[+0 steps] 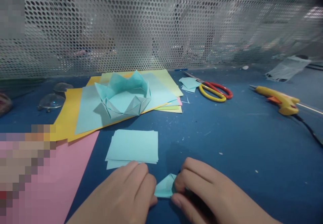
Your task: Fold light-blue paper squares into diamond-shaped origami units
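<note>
Between my hands at the front of the blue table lies a small folded light-blue paper (166, 186) with a peaked top. My left hand (136, 187) is closed on its left edge, fingers curled downward. The right edge is pinched by my right hand (191, 187), thumb below and fingers above. Just beyond my left hand rests a stack of light-blue paper rectangles (135, 145). Farther back, a light-blue folded paper ring with pointed tips (126, 99) stands on coloured sheets.
Yellow sheets (62, 111) and a pink sheet (58, 180) lie at left, near glasses (51, 101). Scissors (214, 91) touch paper scraps (189, 83) at the back. A yellow glue gun (280, 101) with a cable is at right. Perforated metal (151, 25) borders the table.
</note>
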Demonstrator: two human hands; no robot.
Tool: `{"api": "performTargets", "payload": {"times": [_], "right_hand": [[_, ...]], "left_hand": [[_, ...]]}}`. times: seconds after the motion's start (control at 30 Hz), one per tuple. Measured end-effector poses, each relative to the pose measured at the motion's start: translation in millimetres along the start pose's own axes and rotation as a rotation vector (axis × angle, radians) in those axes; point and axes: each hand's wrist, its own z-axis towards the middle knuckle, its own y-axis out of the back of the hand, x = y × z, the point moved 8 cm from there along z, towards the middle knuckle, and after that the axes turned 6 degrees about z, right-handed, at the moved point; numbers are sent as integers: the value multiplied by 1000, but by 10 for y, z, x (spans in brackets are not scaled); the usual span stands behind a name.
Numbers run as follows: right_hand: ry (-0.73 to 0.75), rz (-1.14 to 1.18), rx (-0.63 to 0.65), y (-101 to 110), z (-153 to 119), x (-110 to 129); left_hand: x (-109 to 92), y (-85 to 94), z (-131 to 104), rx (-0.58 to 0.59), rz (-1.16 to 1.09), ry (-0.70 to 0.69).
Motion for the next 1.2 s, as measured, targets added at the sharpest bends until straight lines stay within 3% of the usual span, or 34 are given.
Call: {"api": "performTargets", "payload": {"times": [0.67, 0.9, 1.07, 1.2], "right_hand": [[-3, 0, -50, 6, 86, -11], [-63, 28, -29, -25, 70, -47], [-63, 37, -45, -28, 74, -29], [-57, 49, -44, -20, 48, -26]], "left_hand": [[-30, -59, 22, 32, 85, -51], [45, 19, -34, 51, 138, -71], [-30, 157, -38, -131, 132, -131], [-165, 169, -147, -290, 99, -149]]}}
